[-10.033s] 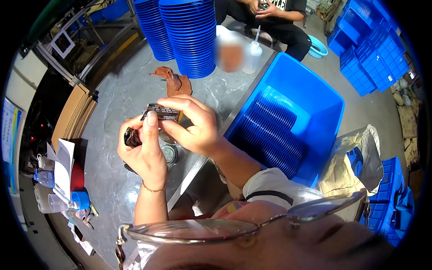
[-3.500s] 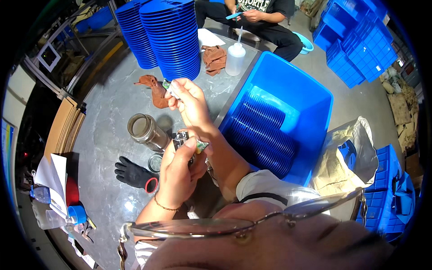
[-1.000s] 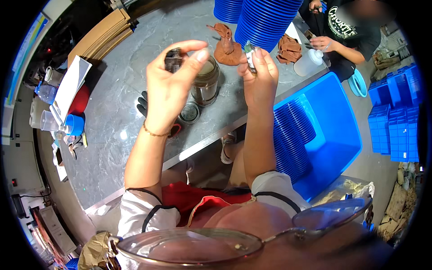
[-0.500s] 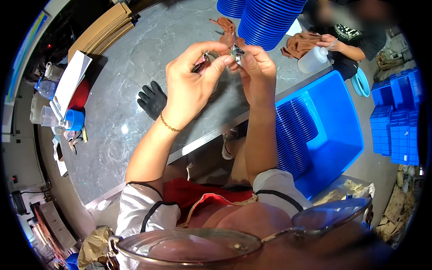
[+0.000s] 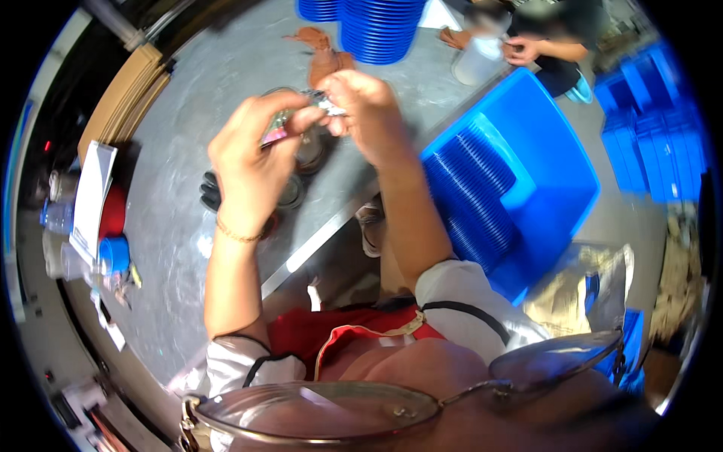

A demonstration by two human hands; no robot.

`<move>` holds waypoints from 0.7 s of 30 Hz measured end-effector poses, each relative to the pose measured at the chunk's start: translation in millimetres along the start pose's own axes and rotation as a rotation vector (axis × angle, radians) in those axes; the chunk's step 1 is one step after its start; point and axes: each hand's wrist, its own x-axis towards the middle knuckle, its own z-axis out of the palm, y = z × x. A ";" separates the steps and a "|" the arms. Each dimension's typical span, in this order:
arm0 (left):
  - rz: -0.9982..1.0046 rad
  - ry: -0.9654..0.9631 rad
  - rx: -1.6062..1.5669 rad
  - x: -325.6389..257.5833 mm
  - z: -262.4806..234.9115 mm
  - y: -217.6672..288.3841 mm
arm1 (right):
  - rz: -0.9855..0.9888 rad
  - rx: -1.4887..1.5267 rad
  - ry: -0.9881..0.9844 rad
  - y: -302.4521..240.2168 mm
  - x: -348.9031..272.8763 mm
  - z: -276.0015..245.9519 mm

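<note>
Above the grey tabletop, my left hand and my right hand are raised close together. Between their pinched fingertips is a small shiny packet, silvery and blurred. A pink and green piece shows in my left hand; whether it belongs to the same packet I cannot tell. Round, dark glassy things lie on the table beneath my hands, partly hidden. A black glove peeks out beside my left wrist. Beyond my fingers lies a crumpled brown cloth.
Stacks of blue rings or dishes stand at the far side. More fill a blue tub to the right. A co-worker's hand is near a translucent bottle. Cardboard sheets and a blue cup line the left.
The whole view has shifted, so the table and tub appear further left. Both hands stay together at the packet; the right hand has turned and sits more over it. The glove is now more covered.
</note>
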 end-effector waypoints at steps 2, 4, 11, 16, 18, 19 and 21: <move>0.001 -0.010 0.042 -0.1 2.0 0.8 | -0.026 -0.050 -0.009 -3.6 -2.4 -1.4; -0.127 -0.028 -0.016 -3.0 1.4 5.8 | -0.053 0.009 -0.070 1.7 -1.5 -2.8; -0.437 -0.052 -0.336 -2.1 -2.2 4.5 | -0.474 -0.078 -0.155 6.1 2.4 5.5; -0.351 -0.024 -0.147 -5.4 6.0 8.7 | -0.491 -0.168 -0.035 1.1 1.6 -3.2; -0.101 -0.021 0.026 -8.2 9.8 2.6 | -0.383 -0.001 -0.077 0.7 0.6 -5.3; -0.039 -0.009 0.045 -8.7 9.7 -0.3 | -0.329 0.082 -0.099 0.3 -0.4 -6.0; 0.032 -0.016 0.128 -9.1 5.3 -3.2 | -0.195 0.106 -0.118 -1.6 -1.7 -4.3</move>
